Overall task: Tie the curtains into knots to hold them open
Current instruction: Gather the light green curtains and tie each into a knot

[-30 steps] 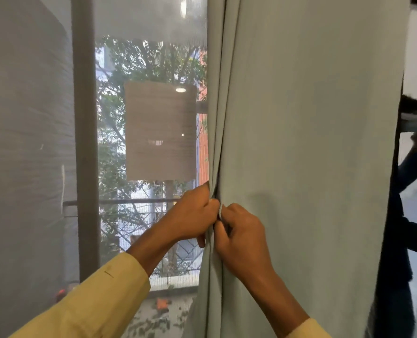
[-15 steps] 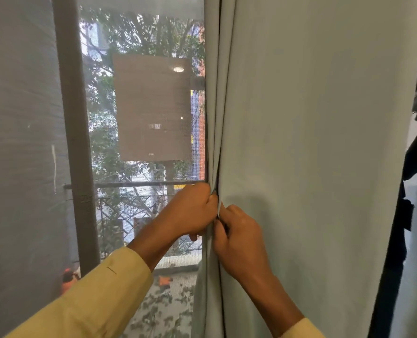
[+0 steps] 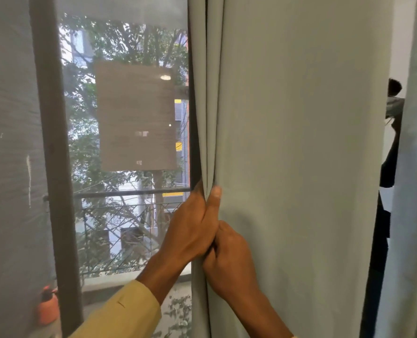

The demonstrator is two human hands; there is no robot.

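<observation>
Pale grey-green curtain [image 3: 300, 167] hangs straight down, right of the window pane [image 3: 85, 142], with its left edge gathered into narrow vertical folds. Left hand [image 3: 190, 230], in a yellow sleeve [image 3: 122, 313], grips those folds with its fingers wrapped behind and its thumb pressed upright on the front of the cloth. Right hand [image 3: 229, 262] sits directly beneath, touching the left, its fingers curled into the same folds and holding them. A paper sheet [image 3: 136, 118] is on the glass, an orange object [image 3: 47, 306] sits low by the window frame [image 3: 53, 167], and another person [image 3: 390, 154] shows between this curtain and a second curtain [image 3: 414, 215] at far right.
</observation>
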